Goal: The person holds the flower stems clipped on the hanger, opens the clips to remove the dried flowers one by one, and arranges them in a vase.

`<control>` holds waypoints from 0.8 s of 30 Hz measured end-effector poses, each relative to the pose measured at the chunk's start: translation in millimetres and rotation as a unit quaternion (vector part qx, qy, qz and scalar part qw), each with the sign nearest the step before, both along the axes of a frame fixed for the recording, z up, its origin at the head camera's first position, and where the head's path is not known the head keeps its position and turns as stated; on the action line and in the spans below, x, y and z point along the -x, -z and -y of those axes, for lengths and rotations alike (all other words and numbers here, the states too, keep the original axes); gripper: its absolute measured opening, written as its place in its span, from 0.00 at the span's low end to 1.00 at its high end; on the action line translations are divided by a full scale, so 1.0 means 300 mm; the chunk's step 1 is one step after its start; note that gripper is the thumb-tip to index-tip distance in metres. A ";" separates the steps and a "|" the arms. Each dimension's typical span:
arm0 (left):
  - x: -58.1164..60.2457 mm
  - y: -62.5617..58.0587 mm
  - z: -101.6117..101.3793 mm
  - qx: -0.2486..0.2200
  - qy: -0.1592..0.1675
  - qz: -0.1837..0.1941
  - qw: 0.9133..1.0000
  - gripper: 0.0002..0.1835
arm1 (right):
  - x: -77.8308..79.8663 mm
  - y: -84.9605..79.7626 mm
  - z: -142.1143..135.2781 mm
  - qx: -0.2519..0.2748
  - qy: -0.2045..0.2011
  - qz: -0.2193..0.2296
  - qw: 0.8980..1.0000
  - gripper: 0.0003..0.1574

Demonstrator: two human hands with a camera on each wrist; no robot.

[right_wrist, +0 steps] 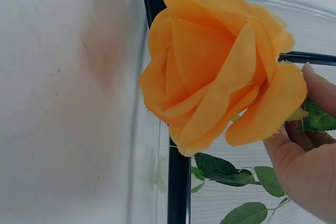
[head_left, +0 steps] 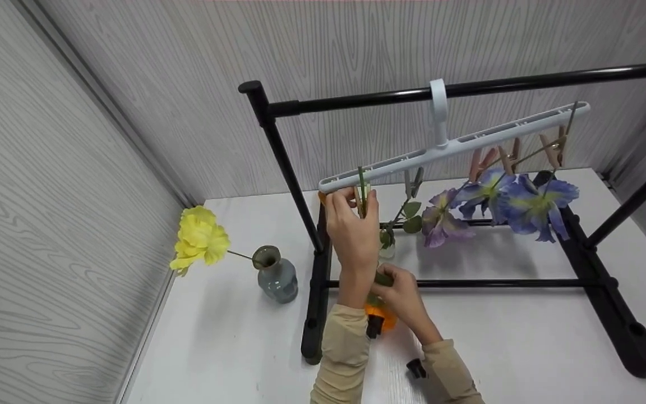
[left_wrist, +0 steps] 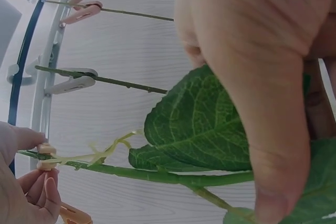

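I judge that clipping is in hand: the left hand (head_left: 352, 238) pinches the peg (left_wrist: 46, 157) at the stem (left_wrist: 126, 171), the right hand (head_left: 402, 292) holds it lower, above the orange rose (right_wrist: 205, 72), and next calls for checking the bite.

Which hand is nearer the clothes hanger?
Left. The left hand pinches a clothespin at one end of the clothes hanger; the right hand is lower, holding a leafy stem.
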State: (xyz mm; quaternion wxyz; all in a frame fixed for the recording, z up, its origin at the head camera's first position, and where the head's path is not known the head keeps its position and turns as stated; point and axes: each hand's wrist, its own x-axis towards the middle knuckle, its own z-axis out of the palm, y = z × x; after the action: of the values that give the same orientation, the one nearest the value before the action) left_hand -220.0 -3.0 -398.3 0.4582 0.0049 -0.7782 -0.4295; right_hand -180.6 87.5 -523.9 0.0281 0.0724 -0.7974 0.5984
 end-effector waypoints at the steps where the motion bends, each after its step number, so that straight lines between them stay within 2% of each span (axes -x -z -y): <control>1: 0.003 0.000 -0.001 0.006 -0.004 -0.001 1.000 0.12 | 0.000 -0.001 -0.001 0.001 -0.001 -0.001 1.000 0.14; 8: 0.018 -0.005 0.001 0.045 -0.031 -0.017 0.998 0.10 | 0.005 -0.001 -0.010 0.021 -0.013 0.020 1.000 0.13; 12: 0.023 -0.016 0.002 0.065 -0.035 -0.033 0.997 0.09 | 0.009 0.004 -0.017 0.018 -0.031 0.029 0.999 0.14; 19: 0.033 -0.033 0.003 0.099 -0.026 -0.049 0.994 0.09 | 0.022 0.016 -0.056 0.016 -0.089 0.042 0.995 0.17; 24: 0.035 -0.035 0.005 0.118 -0.016 -0.044 0.992 0.09 | 0.041 0.027 -0.110 -0.001 -0.137 0.039 0.990 0.11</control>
State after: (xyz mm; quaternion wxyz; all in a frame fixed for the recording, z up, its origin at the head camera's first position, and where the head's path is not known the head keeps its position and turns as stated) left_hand -230.5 -4.6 -387.8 0.4962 -0.0552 -0.8022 -0.3273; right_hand -192.8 120.4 -531.9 -0.0851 0.1573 -0.7809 0.5985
